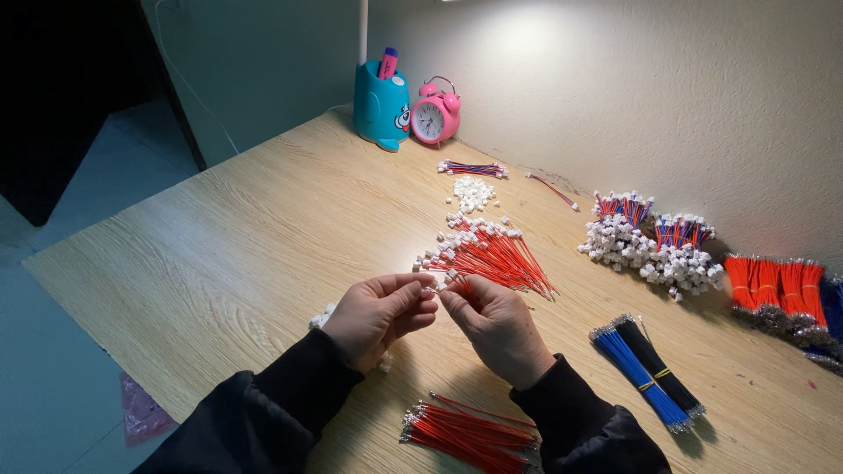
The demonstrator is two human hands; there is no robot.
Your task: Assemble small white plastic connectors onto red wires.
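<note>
White connector (429, 289), tiny, sits pinched between both hands right over the middle of the counter (255, 237). Left hand (379, 316) has its grip closed on it, thumb and forefinger pressed together at the tip. Right hand (496, 323) meets it fingertip to fingertip, grip clamped on a thin red wire (457, 285) that runs into the connector; how far the wire is seated is too small to tell. Both wrists come out of black sleeves (263, 412) at the near edge.

Just beyond the fingertips lies a fan of red wires with white plugs (492, 252), touching nothing but the wood. Near the right wrist, a loose bundle of red wires (465, 430) lies flat. A few small white housings (321, 318) peek out just left of the left hand. To the right, a blue wire bundle (637, 379) and a black wire bundle (660, 367) lie side by side, touching. Farther right against the wall, a heap of white connectors (645, 254), and orange wire bundles (777, 285) at the far right edge. Far back: a small pile of white housings (474, 193), a teal pen holder (382, 104) and a pink alarm clock (435, 116) just beside it.
</note>
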